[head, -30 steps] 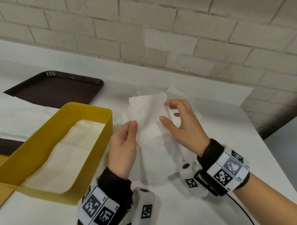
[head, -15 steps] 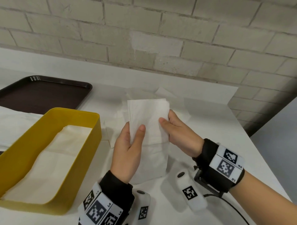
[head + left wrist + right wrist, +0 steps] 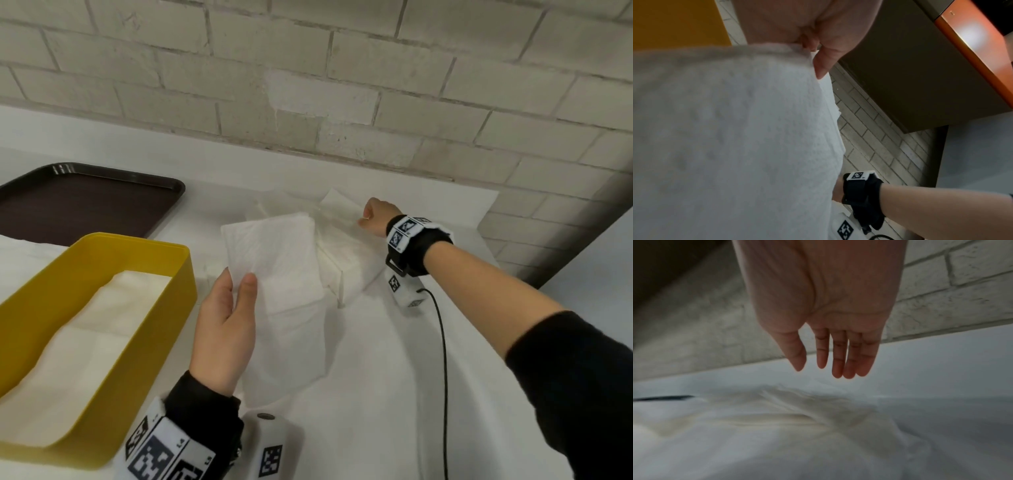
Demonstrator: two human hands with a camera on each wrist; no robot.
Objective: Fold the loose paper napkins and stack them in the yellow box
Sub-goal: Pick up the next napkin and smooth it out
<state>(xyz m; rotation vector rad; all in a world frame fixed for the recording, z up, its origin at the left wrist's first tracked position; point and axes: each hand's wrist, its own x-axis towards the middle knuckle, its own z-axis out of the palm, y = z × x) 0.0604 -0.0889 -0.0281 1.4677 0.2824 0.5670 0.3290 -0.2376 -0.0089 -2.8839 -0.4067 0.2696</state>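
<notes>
Since half a second ago the right hand [image 3: 375, 216] left the folded napkin [image 3: 274, 260] — fingers spread, apparently reaching the loose pile [image 3: 346, 246]; left hand [image 3: 224, 329] pinches it (ready for boxing).

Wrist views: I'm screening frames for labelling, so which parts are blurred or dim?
Left wrist view: the white folded paper napkin is close and soft. Right wrist view: dim, the loose white napkin pile smeared, the right hand sharper.
</notes>
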